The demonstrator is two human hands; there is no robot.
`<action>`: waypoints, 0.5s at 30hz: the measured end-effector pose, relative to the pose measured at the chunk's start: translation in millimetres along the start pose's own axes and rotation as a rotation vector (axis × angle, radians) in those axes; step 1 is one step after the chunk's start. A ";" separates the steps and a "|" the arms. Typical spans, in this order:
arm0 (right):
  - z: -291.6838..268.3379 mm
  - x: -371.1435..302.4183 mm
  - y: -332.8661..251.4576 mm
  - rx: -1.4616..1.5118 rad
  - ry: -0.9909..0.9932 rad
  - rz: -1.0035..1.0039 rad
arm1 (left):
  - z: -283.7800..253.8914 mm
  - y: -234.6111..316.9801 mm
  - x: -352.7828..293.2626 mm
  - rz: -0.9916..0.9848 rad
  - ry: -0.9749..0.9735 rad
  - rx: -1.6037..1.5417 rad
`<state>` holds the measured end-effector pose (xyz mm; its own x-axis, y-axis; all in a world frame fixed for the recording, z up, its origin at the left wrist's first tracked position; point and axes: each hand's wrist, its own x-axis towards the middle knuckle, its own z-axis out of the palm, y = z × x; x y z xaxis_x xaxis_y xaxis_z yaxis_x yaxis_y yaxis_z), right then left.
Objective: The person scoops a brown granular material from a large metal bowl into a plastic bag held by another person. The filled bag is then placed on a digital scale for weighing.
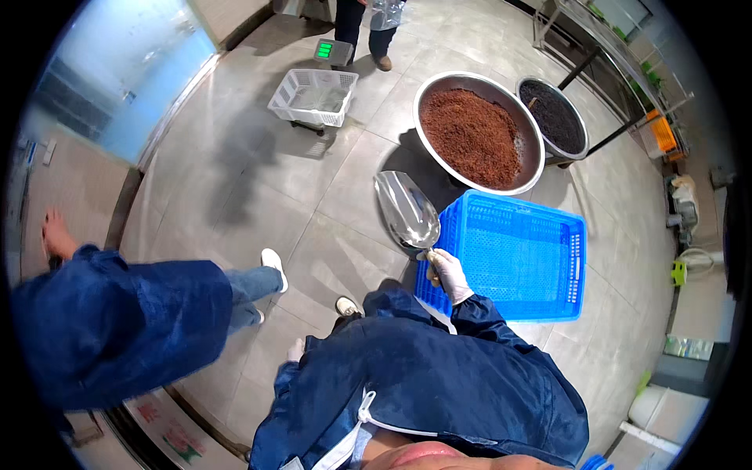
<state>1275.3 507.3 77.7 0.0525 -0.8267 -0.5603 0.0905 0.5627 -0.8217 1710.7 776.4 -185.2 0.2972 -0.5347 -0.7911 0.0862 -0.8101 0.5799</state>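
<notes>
A: What does the wearer's right hand point(448, 276) have?

B: In a white glove, it is closed around the handle of a metal scoop point(407, 207). The scoop tilts toward the far left, its broad mouth turned away from the wearer.

A: Where exactly is that scoop?

B: Above the tiled floor point(313, 258), just beside the far left corner of a blue plastic crate point(513, 251). From this angle it overlaps the crate's left edge; whether they touch cannot be told.

A: And the left hand point(295, 350)?

B: Only a pale bit shows beside the navy jacket point(439, 368), so nobody can tell whether it is open or closed.

A: What stands past the crate's far edge?

B: A wide steel basin point(529, 141) of reddish-brown granular material point(470, 137). By its right rim is a smaller basin point(583, 133) of blackish material point(554, 117).

A: Toward the floor's far left?

B: A white plastic basket point(305, 115), near a scale display point(324, 50) lit green. A person in dark trousers point(347, 27) stands behind, with clear plastic point(385, 14) at the hand.

A: Anyone nearer?

B: At the floor's left edge, a co-worker point(133, 321) in a blue jacket, jeans and white shoes.
</notes>
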 end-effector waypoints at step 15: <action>30.4 199.9 -93.3 0.116 0.386 -0.025 | 58.8 408.9 271.9 -0.039 -0.106 -0.081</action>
<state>1307.6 289.3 45.6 -0.3261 -0.7644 -0.5562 0.1998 0.5193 -0.8309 1770.9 285.6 -174.6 0.1904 -0.5288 -0.8271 0.1738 -0.8110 0.5586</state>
